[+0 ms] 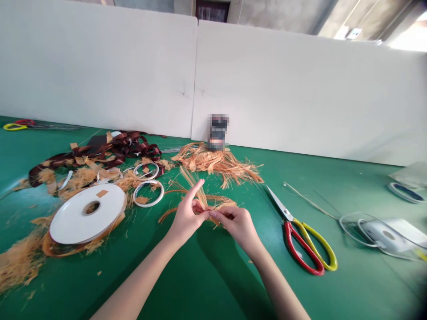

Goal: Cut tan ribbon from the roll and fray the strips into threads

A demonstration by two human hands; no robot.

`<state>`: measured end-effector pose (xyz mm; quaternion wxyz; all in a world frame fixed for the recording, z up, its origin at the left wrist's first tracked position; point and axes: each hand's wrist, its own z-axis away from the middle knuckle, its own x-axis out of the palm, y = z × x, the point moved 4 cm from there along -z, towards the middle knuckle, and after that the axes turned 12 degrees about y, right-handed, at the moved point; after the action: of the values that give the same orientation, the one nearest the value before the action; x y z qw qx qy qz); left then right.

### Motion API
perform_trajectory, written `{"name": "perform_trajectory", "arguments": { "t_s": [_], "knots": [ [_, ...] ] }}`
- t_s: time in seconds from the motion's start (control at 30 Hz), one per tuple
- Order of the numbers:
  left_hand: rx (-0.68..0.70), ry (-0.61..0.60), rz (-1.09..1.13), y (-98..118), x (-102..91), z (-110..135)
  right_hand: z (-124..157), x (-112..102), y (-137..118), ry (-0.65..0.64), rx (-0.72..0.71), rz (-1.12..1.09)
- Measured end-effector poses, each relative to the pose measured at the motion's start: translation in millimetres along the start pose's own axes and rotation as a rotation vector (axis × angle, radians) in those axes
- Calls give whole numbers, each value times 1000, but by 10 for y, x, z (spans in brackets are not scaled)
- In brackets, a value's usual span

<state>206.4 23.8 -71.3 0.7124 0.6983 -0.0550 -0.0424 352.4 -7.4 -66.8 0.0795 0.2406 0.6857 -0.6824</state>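
Observation:
Both hands meet over the middle of the green table. My left hand (189, 210) pinches a bundle of tan raffia-like strands (197, 186), thumb and fingertips closed, one finger pointing up beside them. Against it, my right hand (238, 221) has its thumb and fingertips closed on the same strands at their lower end. More tan strands curve out on the table behind and beside the fingers. Beyond the hands lies a loose pile of orange-tan strands (218, 162). The exact point where the fingertips touch the strands is partly hidden.
Right of my hands lie scissors (295, 231) with red and yellow handles. A white spool (78, 213), tape rings (148, 194) and dark brown ribbon (133, 144) crowd the left. A white device with a cable (390, 233) sits far right. White panels (300, 89) stand behind.

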Motion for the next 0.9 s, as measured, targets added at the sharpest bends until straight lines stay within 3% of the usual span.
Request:
{"name": "perform_trajectory", "arguments": {
  "t_s": [0.23,0.4,0.47,0.57,0.77,0.9],
  "knots": [
    [-44,-37,21,-70,11,-10,-28,-103,4,77,69,-545],
    [-39,-37,9,-123,18,-23,-16,-52,-48,-101,141,-904],
    [-46,-29,49,-131,13,-29,-8,-20,-25,-141,209,-880],
    [-42,-29,97,-115,5,-35,-8,28,51,-135,244,-652],
    [7,14,114,-58,-20,-50,-21,68,109,-169,106,-260],
    [-12,-10,151,-62,5,-50,-17,48,77,-184,108,-301]
  ]
}}
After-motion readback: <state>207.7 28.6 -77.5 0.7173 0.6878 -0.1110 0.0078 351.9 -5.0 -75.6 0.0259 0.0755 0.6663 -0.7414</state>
